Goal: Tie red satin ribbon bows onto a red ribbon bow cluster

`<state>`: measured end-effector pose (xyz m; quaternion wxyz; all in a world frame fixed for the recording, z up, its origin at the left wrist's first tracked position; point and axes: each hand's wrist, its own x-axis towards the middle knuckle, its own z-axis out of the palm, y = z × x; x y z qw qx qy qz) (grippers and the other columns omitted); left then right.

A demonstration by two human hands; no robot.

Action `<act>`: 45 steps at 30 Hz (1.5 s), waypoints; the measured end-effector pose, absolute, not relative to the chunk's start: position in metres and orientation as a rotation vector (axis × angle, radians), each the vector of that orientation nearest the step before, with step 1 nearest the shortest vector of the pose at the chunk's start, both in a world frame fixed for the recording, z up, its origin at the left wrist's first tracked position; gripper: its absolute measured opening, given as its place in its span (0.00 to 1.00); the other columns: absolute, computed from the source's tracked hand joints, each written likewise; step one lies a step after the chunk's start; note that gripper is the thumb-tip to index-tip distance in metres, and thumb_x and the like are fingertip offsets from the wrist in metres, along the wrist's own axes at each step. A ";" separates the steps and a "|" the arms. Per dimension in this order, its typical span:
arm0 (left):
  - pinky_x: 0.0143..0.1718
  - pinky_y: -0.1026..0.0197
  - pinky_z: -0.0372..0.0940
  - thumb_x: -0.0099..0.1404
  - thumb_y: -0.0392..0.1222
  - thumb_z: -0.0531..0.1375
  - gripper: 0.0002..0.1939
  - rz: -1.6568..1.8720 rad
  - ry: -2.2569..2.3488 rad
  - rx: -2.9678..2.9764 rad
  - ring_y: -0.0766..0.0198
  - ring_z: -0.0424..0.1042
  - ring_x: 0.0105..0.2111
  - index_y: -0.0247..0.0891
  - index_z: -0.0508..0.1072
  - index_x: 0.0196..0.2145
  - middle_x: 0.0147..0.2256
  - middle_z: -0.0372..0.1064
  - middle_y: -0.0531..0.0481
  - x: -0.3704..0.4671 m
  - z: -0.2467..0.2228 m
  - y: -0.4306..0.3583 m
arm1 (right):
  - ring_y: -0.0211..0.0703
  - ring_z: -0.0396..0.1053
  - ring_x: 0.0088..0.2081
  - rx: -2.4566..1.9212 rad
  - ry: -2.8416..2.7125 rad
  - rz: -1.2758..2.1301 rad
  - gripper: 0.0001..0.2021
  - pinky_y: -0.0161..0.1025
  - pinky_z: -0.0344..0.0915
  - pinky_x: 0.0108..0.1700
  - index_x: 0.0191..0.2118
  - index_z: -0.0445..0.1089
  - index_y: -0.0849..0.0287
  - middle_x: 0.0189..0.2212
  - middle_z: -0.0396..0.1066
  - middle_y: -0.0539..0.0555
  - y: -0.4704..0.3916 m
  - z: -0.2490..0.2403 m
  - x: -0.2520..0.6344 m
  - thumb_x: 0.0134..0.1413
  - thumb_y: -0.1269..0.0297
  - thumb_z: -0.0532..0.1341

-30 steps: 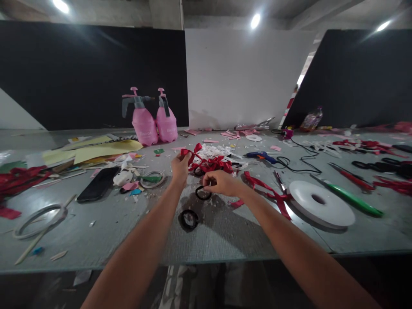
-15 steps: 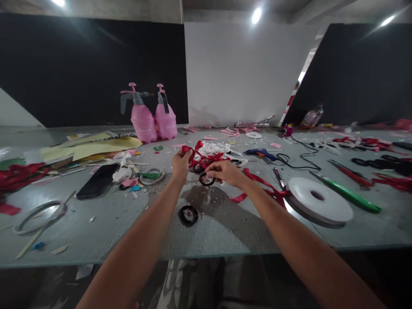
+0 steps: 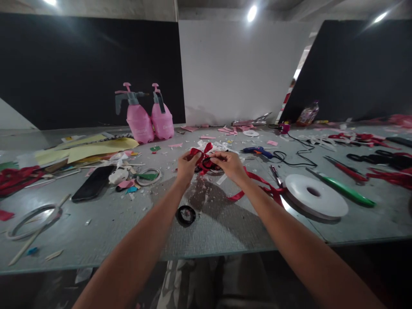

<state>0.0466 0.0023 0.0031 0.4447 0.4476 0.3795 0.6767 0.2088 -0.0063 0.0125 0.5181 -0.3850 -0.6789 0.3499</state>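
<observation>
With 12 o'clock pointing away from the person, the left hand closes from 9 o'clock on a glossy red satin-ribbon bow, thumb and fingertips pinching its near-left loop. The right hand comes from 3 o'clock, thumb and forefinger pressed together on a thin dark curved band, mostly hidden, seemingly ring-shaped. The bow is off the grey tabletop, between both hands, above a tangle of similar ribbon.

The step in hand appears to be setting band against bow; the next move likely calls for a steady left pinch and fine right-hand alignment, since soft satin would crease or slip.

At 7 o'clock from the bow a smooth black ring lies flat. A limp red ribbon strip trails at 4, beside a broad, smooth white disc-shaped spool. Near 3 o'clock lies a hard blue glue gun.
</observation>
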 end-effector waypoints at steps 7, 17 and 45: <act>0.30 0.65 0.64 0.49 0.47 0.68 0.14 1.632 0.956 1.205 0.68 0.69 0.26 0.35 0.76 0.30 0.27 0.72 0.51 0.051 -0.003 0.001 | 0.38 0.69 0.26 -0.873 -1.523 0.902 0.10 0.34 0.64 0.28 0.34 0.73 0.59 0.26 0.73 0.51 -0.007 0.011 0.207 0.45 0.59 0.66; 0.32 0.64 0.65 0.50 0.47 0.67 0.13 1.616 0.909 1.181 0.67 0.69 0.27 0.35 0.76 0.30 0.28 0.73 0.51 0.055 0.002 -0.007 | 0.39 0.69 0.28 -0.918 -1.525 0.815 0.11 0.35 0.65 0.29 0.33 0.66 0.58 0.27 0.70 0.50 -0.005 0.010 0.208 0.44 0.60 0.65; 0.39 0.61 0.66 0.48 0.40 0.68 0.13 1.593 0.830 1.372 0.64 0.72 0.32 0.36 0.74 0.33 0.32 0.74 0.49 0.056 0.004 -0.009 | 0.41 0.72 0.32 -0.829 -1.409 0.928 0.32 0.39 0.68 0.37 0.56 0.57 0.55 0.31 0.73 0.49 -0.009 0.010 0.204 0.43 0.64 0.66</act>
